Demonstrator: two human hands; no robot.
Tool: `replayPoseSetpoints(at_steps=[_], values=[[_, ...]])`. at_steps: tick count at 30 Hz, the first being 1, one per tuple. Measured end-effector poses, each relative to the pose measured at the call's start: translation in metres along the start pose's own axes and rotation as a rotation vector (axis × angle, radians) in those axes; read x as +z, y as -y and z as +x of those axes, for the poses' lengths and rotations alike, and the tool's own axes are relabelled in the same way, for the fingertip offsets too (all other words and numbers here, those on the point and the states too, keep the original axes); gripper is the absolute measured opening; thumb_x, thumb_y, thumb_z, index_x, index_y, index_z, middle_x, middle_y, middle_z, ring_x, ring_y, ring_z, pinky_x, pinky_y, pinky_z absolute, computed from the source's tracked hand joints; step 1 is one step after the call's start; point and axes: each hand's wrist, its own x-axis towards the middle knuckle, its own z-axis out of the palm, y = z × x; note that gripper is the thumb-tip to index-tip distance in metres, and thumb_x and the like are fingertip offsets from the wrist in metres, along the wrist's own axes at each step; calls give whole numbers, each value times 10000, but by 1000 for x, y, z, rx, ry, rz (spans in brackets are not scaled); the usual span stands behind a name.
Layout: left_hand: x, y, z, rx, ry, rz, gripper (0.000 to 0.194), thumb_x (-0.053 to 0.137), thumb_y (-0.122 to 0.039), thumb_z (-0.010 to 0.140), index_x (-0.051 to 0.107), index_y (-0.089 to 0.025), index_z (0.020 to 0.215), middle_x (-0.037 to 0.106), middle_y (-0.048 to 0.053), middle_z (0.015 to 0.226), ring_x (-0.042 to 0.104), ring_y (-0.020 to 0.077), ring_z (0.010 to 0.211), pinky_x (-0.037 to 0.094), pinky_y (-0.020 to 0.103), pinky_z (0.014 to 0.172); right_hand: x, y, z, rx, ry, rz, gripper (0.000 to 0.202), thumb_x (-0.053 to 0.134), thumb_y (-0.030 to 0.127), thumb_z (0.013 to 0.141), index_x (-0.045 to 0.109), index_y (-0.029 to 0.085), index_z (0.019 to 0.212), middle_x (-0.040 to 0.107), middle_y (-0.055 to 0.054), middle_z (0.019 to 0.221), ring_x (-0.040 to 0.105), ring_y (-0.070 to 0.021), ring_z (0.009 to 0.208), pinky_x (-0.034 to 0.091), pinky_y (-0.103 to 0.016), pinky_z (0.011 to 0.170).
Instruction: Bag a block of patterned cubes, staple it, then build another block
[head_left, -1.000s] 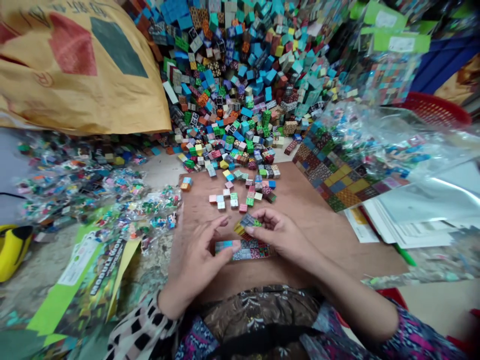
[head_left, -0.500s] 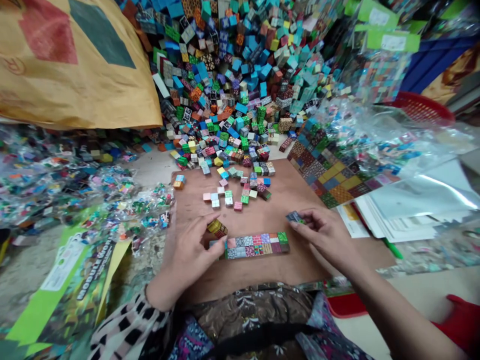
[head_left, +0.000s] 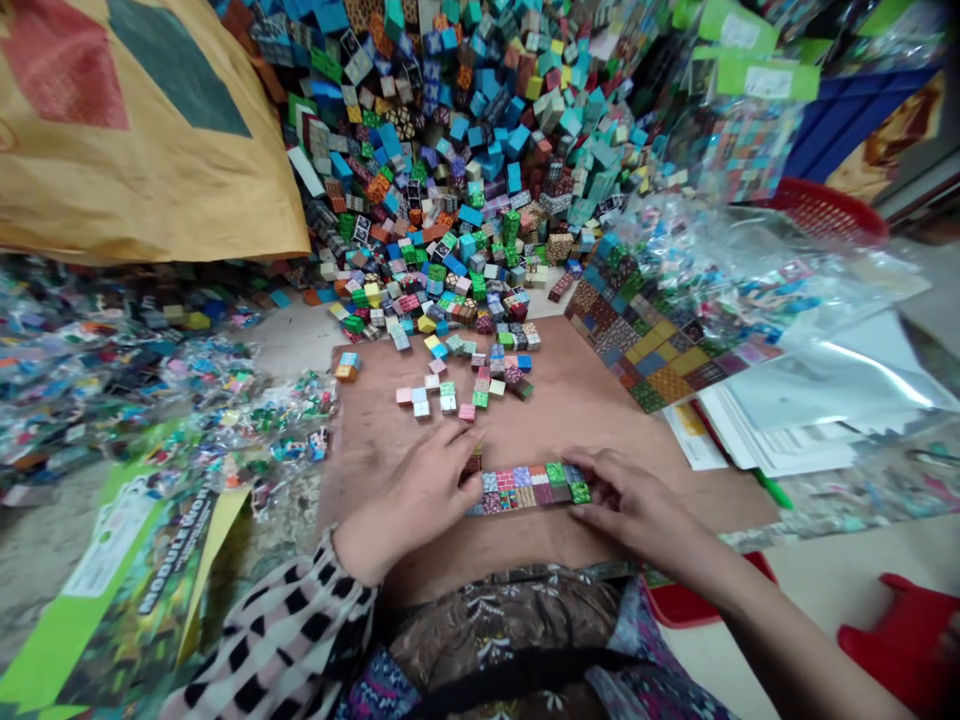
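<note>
A two-row strip of small patterned cubes [head_left: 534,486] lies near the front of the brown board [head_left: 450,550]. My left hand [head_left: 424,485] covers the strip's left end, its thumb and fingers closed round a yellow and dark red block [head_left: 473,459], mostly hidden. At the right end, the thumb and fingers of my right hand [head_left: 619,495] grip a blue-grey and green block [head_left: 577,484], which touches the strip. Behind the hands, several loose cubes [head_left: 448,397] are scattered on the board.
Beyond the board rises a large heap of colourful cubes [head_left: 480,150]. To the right are a patterned cube panel [head_left: 652,340], white papers [head_left: 772,430] and a green pen [head_left: 772,488]. Bagged pieces [head_left: 277,400] and a green package [head_left: 112,570] lie at the left.
My right hand has moved in and set its block against the strip's right end. My left hand has shifted right with its block, over the strip's left part. The view has shifted slightly.
</note>
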Motion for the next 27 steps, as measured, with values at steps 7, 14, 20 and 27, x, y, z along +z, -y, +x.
replayPoseSetpoints(at_steps=[7, 14, 20, 27], values=[[-1, -2, 0, -11, 67, 66, 535, 513, -208, 842, 487, -139, 1371, 532, 172, 1317, 529, 316, 1212, 476, 514, 1009, 0, 1, 5, -30, 1, -113, 514, 650, 140, 777, 560, 192, 1281, 523, -61, 980, 562, -178, 786, 522, -360, 719], [-11, 10, -34, -61, 37, 191, 575, 558, -369, 904, 405, -215, 1437, 516, 152, 1347, 504, 329, 1226, 471, 528, 990, -4, 5, 14, -143, 111, -188, 445, 665, 108, 796, 580, 216, 1219, 532, -86, 1156, 558, -230, 1066, 496, -402, 925], [-15, 21, -70, -128, 61, 264, 741, 657, -489, 833, 379, -218, 1465, 493, 152, 1359, 500, 356, 1216, 469, 545, 973, -6, 9, 17, -125, 163, -207, 386, 681, 134, 800, 585, 190, 1170, 547, -88, 1133, 568, -230, 1041, 506, -398, 909], [-6, 17, -76, -162, 33, 88, 436, 561, -288, 907, 531, -155, 1320, 566, 118, 1158, 575, 258, 1074, 521, 440, 913, -1, 15, 15, -149, 204, -195, 225, 593, 213, 887, 571, 173, 1108, 546, -111, 1112, 556, -244, 1044, 497, -424, 914]])
